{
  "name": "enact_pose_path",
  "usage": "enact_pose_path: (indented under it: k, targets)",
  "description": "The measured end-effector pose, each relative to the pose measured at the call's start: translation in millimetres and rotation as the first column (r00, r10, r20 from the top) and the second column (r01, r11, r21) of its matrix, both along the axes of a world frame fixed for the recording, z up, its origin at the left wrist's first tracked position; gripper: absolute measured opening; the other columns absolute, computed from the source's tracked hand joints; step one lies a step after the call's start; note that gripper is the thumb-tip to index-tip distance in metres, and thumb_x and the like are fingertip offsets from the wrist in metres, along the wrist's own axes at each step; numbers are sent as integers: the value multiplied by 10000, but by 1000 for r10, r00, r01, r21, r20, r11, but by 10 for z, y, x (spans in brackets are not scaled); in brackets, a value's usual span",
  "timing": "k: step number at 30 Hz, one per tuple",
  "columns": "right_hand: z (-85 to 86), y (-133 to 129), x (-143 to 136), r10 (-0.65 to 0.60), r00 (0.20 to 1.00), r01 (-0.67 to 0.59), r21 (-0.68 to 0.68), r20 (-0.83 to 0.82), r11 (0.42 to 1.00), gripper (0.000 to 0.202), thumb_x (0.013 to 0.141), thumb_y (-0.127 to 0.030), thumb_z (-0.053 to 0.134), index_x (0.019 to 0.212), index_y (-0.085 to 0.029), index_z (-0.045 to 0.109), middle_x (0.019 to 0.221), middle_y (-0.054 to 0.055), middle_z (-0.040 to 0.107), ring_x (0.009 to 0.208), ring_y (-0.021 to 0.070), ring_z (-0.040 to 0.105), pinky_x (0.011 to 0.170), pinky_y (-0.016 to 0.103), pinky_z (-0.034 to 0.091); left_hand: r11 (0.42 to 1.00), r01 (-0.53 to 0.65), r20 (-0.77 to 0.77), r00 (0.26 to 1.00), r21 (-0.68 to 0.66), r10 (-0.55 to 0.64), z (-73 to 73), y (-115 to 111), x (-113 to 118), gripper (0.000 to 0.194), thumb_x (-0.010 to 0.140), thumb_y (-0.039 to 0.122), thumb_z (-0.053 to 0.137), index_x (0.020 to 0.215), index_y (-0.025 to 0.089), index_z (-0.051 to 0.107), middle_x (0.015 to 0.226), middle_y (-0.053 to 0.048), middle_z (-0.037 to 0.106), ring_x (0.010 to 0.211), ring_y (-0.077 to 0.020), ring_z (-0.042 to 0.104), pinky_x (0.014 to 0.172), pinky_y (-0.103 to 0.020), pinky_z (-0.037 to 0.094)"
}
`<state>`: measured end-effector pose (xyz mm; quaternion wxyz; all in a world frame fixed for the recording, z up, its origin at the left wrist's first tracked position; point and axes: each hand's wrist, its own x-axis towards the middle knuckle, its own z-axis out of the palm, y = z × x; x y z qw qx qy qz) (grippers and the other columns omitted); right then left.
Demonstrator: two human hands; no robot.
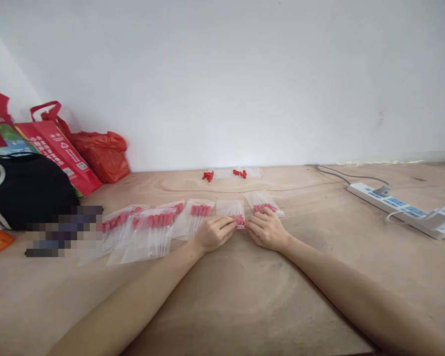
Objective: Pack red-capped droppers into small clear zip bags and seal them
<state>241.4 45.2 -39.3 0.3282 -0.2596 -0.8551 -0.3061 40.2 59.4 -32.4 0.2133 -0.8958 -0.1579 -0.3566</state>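
Observation:
Both hands meet at the near edge of a clear plastic zip bag [230, 207] that lies flat with small red-handled pieces inside. My left hand [215, 232] pinches the bag's left near corner, fingers closed. At the right near corner, my right hand [267, 230] grips the same edge with its fingers bent together. Just beyond the right hand lies another filled bag [257, 199], partly covered by the fingers. To the left of my left hand, a bag with red-handled pieces [200, 210] rests on the table, beside several overlapping filled bags [148, 242].
Loose red pieces [208, 176] and a clear bag [222, 174] lie near the wall. A white power strip [396, 205] with cables stands at right. Red shopping bags [59, 153], a black bag [29, 193] and a blurred dark object [65, 232] occupy the left of the wooden table [244, 296].

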Motion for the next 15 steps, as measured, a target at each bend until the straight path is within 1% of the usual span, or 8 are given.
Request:
enact_pose_path:
  k: [7,11,15]
  targets:
    - [-6,-27,-94,3,997,-6,-40,-78,999,202,800,-154,428,652,-155,565,548,0,513,571,109,415,608,288,233,999,19,-16,1000,50,-19,36,-16,28,116,823,131,488,809,132,603,793,-32,659,696,-131,605,638,-252,504]
    - [-10,-30,-99,2,997,-6,-49,-77,999,198,806,-152,429,673,-159,576,561,3,523,581,111,422,614,287,237,998,36,-1,999,52,-36,43,-14,35,133,829,121,474,795,137,602,795,-28,663,706,-127,607,647,-255,501]
    - [-10,-25,-101,20,997,-21,-24,-70,999,172,810,-152,441,726,-157,591,598,12,543,618,123,429,618,285,244,998,31,0,1000,60,-31,39,-6,34,126,820,117,479,789,125,601,788,-38,664,710,-138,606,647,-270,501]
